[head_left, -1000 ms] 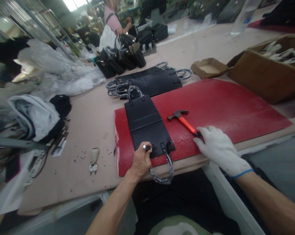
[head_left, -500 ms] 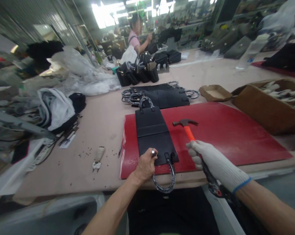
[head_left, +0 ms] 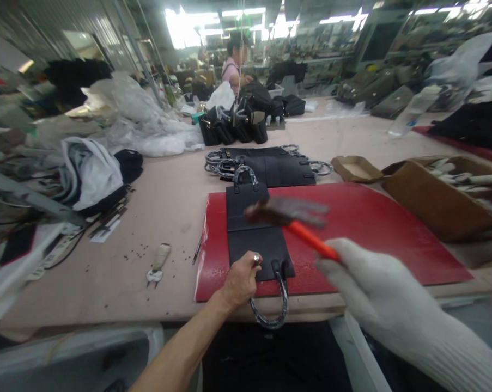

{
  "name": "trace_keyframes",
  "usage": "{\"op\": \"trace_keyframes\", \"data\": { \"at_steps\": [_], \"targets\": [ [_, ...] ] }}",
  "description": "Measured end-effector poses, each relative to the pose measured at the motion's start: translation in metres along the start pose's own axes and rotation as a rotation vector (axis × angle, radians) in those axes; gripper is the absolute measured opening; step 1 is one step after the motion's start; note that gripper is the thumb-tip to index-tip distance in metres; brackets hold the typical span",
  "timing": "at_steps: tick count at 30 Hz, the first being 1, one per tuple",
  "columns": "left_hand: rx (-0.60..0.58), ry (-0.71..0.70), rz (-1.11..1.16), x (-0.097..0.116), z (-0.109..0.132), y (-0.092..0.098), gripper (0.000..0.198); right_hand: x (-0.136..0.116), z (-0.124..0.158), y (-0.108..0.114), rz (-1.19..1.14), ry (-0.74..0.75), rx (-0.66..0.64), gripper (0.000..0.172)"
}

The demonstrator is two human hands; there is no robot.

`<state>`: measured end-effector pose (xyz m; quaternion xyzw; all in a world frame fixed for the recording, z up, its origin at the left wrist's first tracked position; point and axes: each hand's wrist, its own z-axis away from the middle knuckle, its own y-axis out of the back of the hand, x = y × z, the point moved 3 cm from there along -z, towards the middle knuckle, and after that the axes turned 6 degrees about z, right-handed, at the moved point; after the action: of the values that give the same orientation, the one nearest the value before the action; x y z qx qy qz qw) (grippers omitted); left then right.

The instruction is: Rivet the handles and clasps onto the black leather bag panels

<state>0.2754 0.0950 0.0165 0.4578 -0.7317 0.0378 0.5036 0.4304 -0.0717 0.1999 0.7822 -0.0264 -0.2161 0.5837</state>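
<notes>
A flat black bag panel (head_left: 254, 228) with wrapped handles at both ends lies on the red mat (head_left: 372, 228). My bare left hand (head_left: 241, 280) is closed in a pinch on a small silver metal piece, held upright on the panel's near edge beside the handle (head_left: 272, 305). My gloved right hand (head_left: 368, 288) grips the orange handle of a hammer (head_left: 295, 215). The hammer head is blurred by motion and hangs in the air over the panel.
A stack of black panels (head_left: 270, 163) lies beyond the mat, finished black bags (head_left: 233, 128) farther back near a standing person (head_left: 235, 68). Cardboard boxes (head_left: 437, 201) sit at right. A white-handled tool (head_left: 158, 264), scattered small bits and piled fabric (head_left: 90, 174) lie left.
My right hand took the hammer off the red mat and raised it, swinging its head left over the black panel. My left hand kept the metal piece in place.
</notes>
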Motion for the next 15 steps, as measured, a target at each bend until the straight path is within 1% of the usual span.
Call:
{"op": "trace_keyframes", "data": {
  "at_steps": [1,2,3,4,6,7,8,9,12,13,15],
  "targets": [
    [-0.007,0.002,-0.002,0.001,0.0,0.0,0.025,-0.001,0.001,0.005,-0.056,-0.021,0.077,0.033],
    [-0.012,-0.001,-0.009,0.001,0.0,0.001,0.025,-0.002,0.002,0.006,-0.085,-0.029,0.117,0.033],
    [-0.014,-0.009,-0.018,0.002,-0.001,0.001,0.025,-0.002,0.005,0.004,-0.069,-0.029,0.11,0.032],
    [-0.009,-0.026,-0.027,0.002,-0.001,0.0,0.026,-0.001,0.009,-0.003,-0.019,-0.014,0.05,0.03],
    [0.008,-0.057,-0.035,0.003,-0.001,0.0,0.03,0.005,0.015,-0.022,0.113,0.016,-0.161,0.027],
    [0.012,-0.063,-0.036,0.002,0.0,-0.001,0.03,0.008,0.017,-0.03,0.146,0.015,-0.242,0.026],
    [0.012,-0.057,-0.034,0.002,0.0,-0.001,0.03,0.012,0.017,-0.036,0.14,-0.002,-0.286,0.027],
    [0.008,-0.042,-0.03,0.001,0.001,-0.001,0.028,0.015,0.015,-0.04,0.097,-0.024,-0.298,0.027],
    [-0.002,0.021,-0.015,-0.001,0.004,0.0,0.023,0.022,-0.002,-0.055,-0.09,-0.144,-0.251,0.026],
    [0.0,0.032,-0.013,-0.001,0.004,0.001,0.022,0.026,-0.009,-0.064,-0.134,-0.195,-0.249,0.025],
    [-0.002,0.035,-0.02,0.0,0.004,0.003,0.02,0.033,-0.022,-0.086,-0.168,-0.292,-0.293,0.023]
  ]
}}
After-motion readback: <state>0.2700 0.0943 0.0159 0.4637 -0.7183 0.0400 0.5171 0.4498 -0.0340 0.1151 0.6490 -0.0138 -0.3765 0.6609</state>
